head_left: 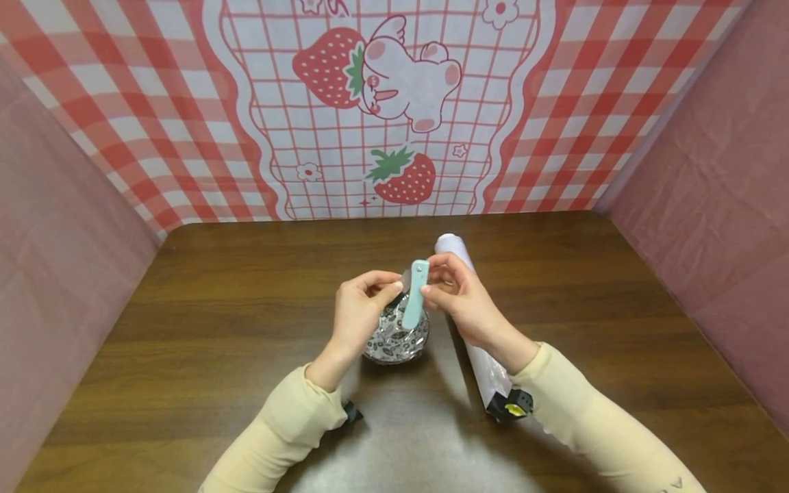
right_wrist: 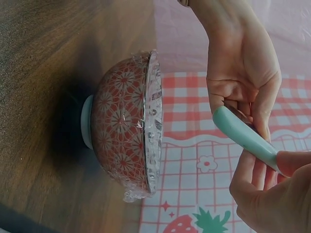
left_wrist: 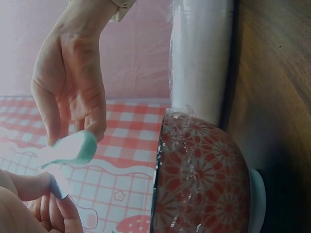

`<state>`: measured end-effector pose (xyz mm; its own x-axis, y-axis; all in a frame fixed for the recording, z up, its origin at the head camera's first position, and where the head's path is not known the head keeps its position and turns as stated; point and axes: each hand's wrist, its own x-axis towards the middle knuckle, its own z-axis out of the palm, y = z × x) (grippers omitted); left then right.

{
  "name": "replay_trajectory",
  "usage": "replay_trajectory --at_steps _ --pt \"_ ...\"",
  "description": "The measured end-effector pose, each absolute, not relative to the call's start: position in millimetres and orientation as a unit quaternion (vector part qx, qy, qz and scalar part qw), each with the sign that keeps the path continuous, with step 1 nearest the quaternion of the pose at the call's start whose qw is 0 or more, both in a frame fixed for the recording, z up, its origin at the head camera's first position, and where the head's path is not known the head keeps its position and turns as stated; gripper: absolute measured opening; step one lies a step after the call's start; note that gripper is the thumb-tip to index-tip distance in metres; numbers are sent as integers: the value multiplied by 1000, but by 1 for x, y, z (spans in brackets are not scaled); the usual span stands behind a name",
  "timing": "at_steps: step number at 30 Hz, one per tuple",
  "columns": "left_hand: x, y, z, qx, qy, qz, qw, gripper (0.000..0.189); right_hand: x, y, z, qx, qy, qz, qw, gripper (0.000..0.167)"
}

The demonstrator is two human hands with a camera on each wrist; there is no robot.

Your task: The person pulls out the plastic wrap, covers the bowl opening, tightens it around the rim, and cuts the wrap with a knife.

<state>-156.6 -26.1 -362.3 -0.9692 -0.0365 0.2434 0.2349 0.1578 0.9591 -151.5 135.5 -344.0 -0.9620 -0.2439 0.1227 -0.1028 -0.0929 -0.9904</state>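
Observation:
A folding knife with a mint-green handle [head_left: 416,296] is held up over the bowl, its metal blade [left_wrist: 58,187] swung partly out. My left hand [head_left: 357,308] pinches the blade between thumb and fingers. The handle is gripped by my right hand [head_left: 471,305], thumb on the near side and fingers behind. Below both hands stands an upright bowl [right_wrist: 121,116], red with a flower pattern outside and black-and-white patterned inside. Clear plastic wrap [head_left: 401,339] covers its mouth, bunched at the rim in the right wrist view.
On the brown wooden table [head_left: 216,329], a long roll of plastic wrap [head_left: 483,363] lies to the right of the bowl, partly beneath my right forearm. A checked strawberry cloth [head_left: 394,137] hangs behind the table, with pink cloth [head_left: 703,137] at the sides.

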Motion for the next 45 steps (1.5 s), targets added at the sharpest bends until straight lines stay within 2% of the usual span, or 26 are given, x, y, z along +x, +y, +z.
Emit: replay_trajectory --at_steps 16,20,24,27,29,33,45 --pt "-156 -26 -365 -54 -755 -642 123 11 -151 121 -345 -112 683 -721 21 35" --pt "-155 -26 -365 -71 -784 -595 163 10 -151 119 -346 -101 683 -723 16 35" --pt "-153 -25 -366 -115 -816 -520 225 10 -152 118 -347 -90 685 -722 10 35" --pt "-151 -22 -370 -155 -834 -450 279 13 -151 117 -349 -107 699 -708 -4 25" --pt "-151 -20 -373 -161 -833 -440 293 14 -150 116 -350 -128 724 -678 -24 18" --pt "-150 -21 -373 -143 -805 -513 262 14 -149 114 -346 -144 754 -639 -50 10" --pt "-151 -25 -370 -150 -802 -537 214 8 -151 122 -346 -115 738 -664 -35 26"
